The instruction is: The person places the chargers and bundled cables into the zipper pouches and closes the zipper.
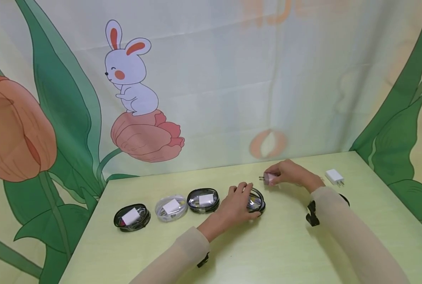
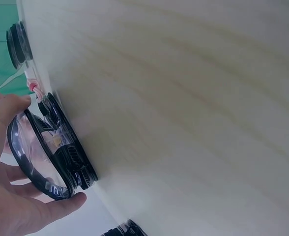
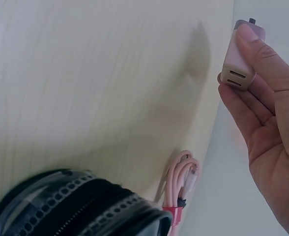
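Note:
My left hand (image 1: 236, 203) grips a clear zip pouch (image 1: 255, 200) with black edging, thumb and fingers round its rim. In the left wrist view, the pouch's clear upper side (image 2: 34, 157) stands raised from its zippered base, which rests on the table. My right hand (image 1: 292, 173) pinches a pink plug adapter (image 1: 270, 179) between thumb and fingers, its metal prongs pointing left towards the pouch. Two slots show on the adapter's end (image 3: 237, 77) in the right wrist view. Below that hand lies a coiled pink cable (image 3: 181, 182) with a red strap.
Left of my left hand, two black-edged pouches (image 1: 132, 217) and a white-edged pouch (image 1: 171, 208) lie in a row, each with a white block. A white plug adapter (image 1: 334, 176) lies far right. Another black zip pouch (image 3: 85, 206) is mostly hidden by my right arm.

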{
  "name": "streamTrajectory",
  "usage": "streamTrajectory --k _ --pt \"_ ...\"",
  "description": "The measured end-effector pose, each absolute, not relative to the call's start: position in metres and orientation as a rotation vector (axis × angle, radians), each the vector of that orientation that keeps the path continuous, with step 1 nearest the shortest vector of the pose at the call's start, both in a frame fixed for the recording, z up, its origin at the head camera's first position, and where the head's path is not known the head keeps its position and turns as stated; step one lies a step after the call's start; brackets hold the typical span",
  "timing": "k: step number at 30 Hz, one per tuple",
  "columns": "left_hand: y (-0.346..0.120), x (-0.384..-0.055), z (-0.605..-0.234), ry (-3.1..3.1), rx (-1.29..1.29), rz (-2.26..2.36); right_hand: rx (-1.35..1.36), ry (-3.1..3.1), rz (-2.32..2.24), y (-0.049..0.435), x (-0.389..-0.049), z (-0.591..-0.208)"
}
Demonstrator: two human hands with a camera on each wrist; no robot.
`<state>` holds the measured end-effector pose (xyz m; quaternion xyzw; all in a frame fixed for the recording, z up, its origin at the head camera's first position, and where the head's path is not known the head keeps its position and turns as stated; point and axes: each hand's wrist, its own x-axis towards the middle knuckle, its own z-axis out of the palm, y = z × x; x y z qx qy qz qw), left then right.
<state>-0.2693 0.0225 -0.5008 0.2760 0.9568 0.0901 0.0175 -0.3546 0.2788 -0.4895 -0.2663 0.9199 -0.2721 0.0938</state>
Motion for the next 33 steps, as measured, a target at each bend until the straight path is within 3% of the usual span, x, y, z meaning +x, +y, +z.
streamTrajectory --k 20,33 --pt "0.018 -0.268 -0.503 2.952 0.853 0.516 -0.983 2.752 -0.738 0.247 -0.333 -0.483" --pt "0.008 -0.273 -0.5 2.834 0.882 0.77 -1.134 2.796 -0.795 0.221 -0.323 -0.503"
